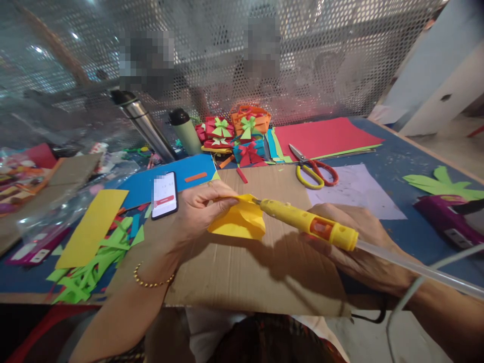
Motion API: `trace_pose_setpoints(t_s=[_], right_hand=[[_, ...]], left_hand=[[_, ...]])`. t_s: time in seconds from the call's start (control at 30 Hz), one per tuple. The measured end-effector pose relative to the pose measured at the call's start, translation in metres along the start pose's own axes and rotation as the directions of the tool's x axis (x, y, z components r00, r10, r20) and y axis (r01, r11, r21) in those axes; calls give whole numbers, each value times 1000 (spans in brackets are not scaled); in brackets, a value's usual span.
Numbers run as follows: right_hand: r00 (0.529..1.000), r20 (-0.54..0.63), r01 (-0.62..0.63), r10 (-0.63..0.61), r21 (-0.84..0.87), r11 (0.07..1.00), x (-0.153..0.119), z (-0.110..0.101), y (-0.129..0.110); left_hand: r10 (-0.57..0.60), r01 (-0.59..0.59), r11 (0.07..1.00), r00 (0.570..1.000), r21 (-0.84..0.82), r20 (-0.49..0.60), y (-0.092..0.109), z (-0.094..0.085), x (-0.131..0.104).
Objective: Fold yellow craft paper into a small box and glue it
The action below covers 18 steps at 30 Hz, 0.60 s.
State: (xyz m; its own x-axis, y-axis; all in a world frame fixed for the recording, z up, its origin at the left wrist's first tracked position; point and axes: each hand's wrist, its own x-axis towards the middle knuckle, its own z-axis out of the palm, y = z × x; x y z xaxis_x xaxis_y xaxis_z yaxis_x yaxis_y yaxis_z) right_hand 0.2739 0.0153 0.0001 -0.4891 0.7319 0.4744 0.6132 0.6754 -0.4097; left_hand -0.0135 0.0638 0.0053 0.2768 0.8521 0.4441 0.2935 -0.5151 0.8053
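Note:
Between its thumb and fingers, my left hand (209, 204) pinches a folded piece of yellow paper (238, 222) over the cardboard. My right hand (348, 237) is wrapped round a yellow hot glue gun (295, 219), partly hiding its grip. The gun's nozzle meets the upper right edge of the yellow paper; whether glue comes out is too small to tell. A clear glue stick (416, 267) sticks out of the gun's rear, toward my right wrist. Below both hands lies a brown cardboard sheet (242, 282).
Scissors (313, 169) lie behind the glue gun, near red sheets (325, 136). Small paper boxes with bows (247, 131) stand at the back beside two bottles (185, 131). A phone (165, 195) and green paper strips (98, 262) are at left. A white cord (408, 292) hangs at right.

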Motion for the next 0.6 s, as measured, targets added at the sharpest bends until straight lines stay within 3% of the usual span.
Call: trace_pose_setpoints(t_s=[0.33,0.6], right_hand=[[999,-40,6,-7,-33,999,2,2,1],[1000,-6,21,-21,-16,1000,0,-1,3]], left_hand=[[18,-18,1000,999,-14,35,-1,0,-1],[29,-29,1000,1000,-4,-4,2,0,0]])
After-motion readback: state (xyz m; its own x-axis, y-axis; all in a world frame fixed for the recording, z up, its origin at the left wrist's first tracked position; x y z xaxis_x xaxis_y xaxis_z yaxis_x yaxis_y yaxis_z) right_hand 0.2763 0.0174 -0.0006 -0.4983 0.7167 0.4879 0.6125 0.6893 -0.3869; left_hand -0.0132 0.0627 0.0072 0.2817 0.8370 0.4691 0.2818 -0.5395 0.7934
